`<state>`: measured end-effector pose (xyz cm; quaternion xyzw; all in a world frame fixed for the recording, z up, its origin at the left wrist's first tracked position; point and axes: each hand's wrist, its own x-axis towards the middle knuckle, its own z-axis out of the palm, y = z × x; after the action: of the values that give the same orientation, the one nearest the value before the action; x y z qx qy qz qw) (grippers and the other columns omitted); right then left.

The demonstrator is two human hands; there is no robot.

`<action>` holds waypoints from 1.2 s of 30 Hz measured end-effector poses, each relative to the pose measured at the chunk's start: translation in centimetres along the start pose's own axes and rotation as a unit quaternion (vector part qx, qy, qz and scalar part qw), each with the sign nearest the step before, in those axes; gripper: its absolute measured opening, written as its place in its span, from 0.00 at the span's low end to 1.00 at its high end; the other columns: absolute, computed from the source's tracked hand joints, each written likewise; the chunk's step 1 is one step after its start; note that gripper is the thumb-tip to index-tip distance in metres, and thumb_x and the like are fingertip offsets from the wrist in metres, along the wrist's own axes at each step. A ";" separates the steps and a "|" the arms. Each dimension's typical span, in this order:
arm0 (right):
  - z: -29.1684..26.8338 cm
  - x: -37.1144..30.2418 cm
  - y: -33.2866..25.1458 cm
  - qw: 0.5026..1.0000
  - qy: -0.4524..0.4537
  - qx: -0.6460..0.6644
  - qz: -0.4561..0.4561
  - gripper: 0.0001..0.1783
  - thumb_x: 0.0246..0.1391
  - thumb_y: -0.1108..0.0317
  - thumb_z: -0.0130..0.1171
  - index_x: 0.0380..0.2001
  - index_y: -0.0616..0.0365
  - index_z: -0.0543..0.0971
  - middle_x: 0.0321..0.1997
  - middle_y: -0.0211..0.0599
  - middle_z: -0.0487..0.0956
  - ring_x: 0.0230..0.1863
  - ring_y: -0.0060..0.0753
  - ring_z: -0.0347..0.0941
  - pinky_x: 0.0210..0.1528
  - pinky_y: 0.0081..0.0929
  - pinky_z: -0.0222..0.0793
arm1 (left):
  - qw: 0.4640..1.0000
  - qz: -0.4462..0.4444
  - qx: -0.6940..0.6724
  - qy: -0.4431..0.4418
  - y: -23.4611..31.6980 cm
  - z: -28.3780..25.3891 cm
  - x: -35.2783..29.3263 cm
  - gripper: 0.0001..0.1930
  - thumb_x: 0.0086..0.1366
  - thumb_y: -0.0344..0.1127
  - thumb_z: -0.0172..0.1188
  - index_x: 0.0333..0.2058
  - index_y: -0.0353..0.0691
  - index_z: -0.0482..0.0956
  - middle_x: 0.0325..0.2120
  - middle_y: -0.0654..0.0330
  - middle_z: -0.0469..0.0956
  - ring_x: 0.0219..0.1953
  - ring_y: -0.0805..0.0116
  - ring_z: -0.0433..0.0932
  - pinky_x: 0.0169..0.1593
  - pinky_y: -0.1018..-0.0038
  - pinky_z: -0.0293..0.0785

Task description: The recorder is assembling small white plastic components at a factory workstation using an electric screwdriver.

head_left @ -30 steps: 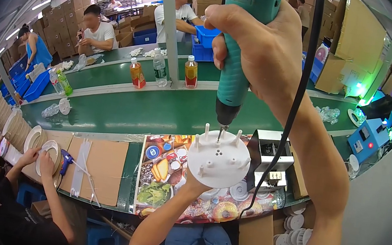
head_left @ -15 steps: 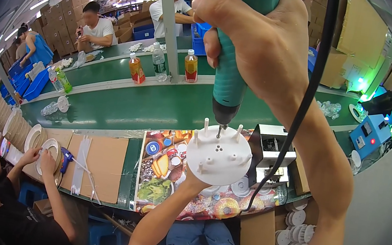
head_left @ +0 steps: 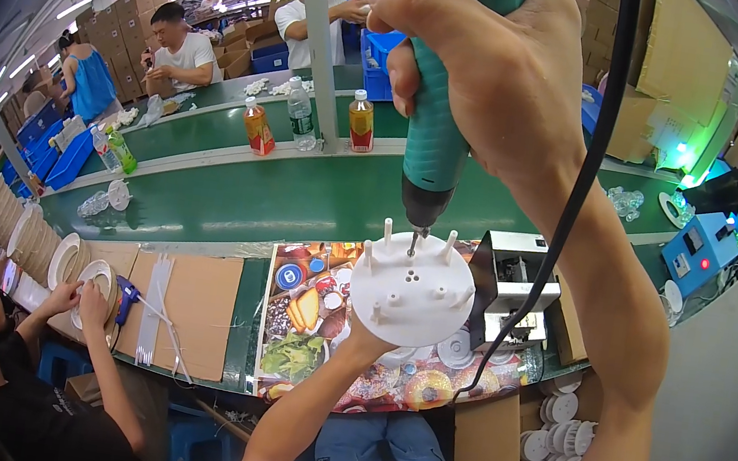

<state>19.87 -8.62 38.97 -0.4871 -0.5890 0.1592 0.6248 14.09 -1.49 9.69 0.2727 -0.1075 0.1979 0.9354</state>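
Head view: one teal power driver (head_left: 440,127), near upright, your right hand (head_left: 507,85) wrapping its fingers around the grip; bit (head_left: 412,244) pointing down at one white pegged disc (head_left: 411,298). Disc location: over the food-patterned mat (head_left: 305,316). Your left hand (head_left: 365,338) sits beneath, fingers hidden, their closure impossible to tell.

Looks like a factory assembly workshop: has long green work surfaces (head_left: 297,204), several people (head_left: 190,59) at work along them, stacked cardboard boxes (head_left: 119,30), blue bins (head_left: 74,161), an electric screwdriver (head_left: 438,127) and a glue gun (head_left: 127,296).
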 end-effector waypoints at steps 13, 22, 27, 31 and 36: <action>-0.2 0.0 0.6 0.999 0.021 0.002 -0.026 0.11 0.46 0.72 0.57 0.31 0.66 0.69 0.18 0.33 0.71 0.15 0.24 0.70 0.17 0.23 0.69 | 0.971 0.017 -0.219 -0.092 0.1 0.9 0.0 0.34 0.63 0.63 0.28 0.60 0.46 0.53 0.58 0.53 0.58 0.58 0.55 0.61 0.60 0.54 0.58; -0.1 0.0 0.4 1.000 0.020 0.002 -0.010 0.12 0.45 0.70 0.57 0.32 0.66 0.69 0.18 0.34 0.71 0.17 0.25 0.70 0.19 0.24 0.69 | 0.968 0.003 -0.236 -0.080 -0.1 0.6 0.3 0.34 0.63 0.64 0.30 0.59 0.47 0.56 0.58 0.53 0.58 0.58 0.54 0.62 0.60 0.53 0.58; 0.3 0.6 0.3 0.999 -0.039 0.015 -0.004 0.14 0.42 0.69 0.57 0.31 0.64 0.69 0.18 0.34 0.72 0.18 0.26 0.70 0.22 0.27 0.68 | 0.980 -0.007 -0.191 -0.051 0.8 -0.8 -0.6 0.34 0.62 0.64 0.30 0.59 0.48 0.56 0.58 0.53 0.58 0.59 0.53 0.60 0.60 0.51 0.57; 0.2 0.3 0.8 0.999 -0.009 -0.028 -0.029 0.13 0.42 0.70 0.57 0.31 0.64 0.69 0.18 0.34 0.72 0.18 0.26 0.69 0.21 0.26 0.68 | 0.994 0.008 0.103 0.037 -0.1 -0.3 0.1 0.35 0.62 0.65 0.31 0.59 0.48 0.56 0.59 0.52 0.57 0.59 0.53 0.60 0.60 0.51 0.56; 0.7 -0.2 0.1 0.999 0.008 -0.018 -0.033 0.13 0.41 0.70 0.57 0.31 0.64 0.68 0.18 0.34 0.72 0.18 0.26 0.69 0.21 0.25 0.68 | 0.967 -0.034 -0.247 -0.047 0.2 -0.5 0.1 0.35 0.61 0.65 0.31 0.59 0.47 0.56 0.59 0.52 0.57 0.58 0.51 0.60 0.60 0.50 0.56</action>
<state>19.25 -8.46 38.71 -0.4802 -0.6023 0.1238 0.6255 14.14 -0.98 9.39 0.0457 -0.1880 0.1204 0.9737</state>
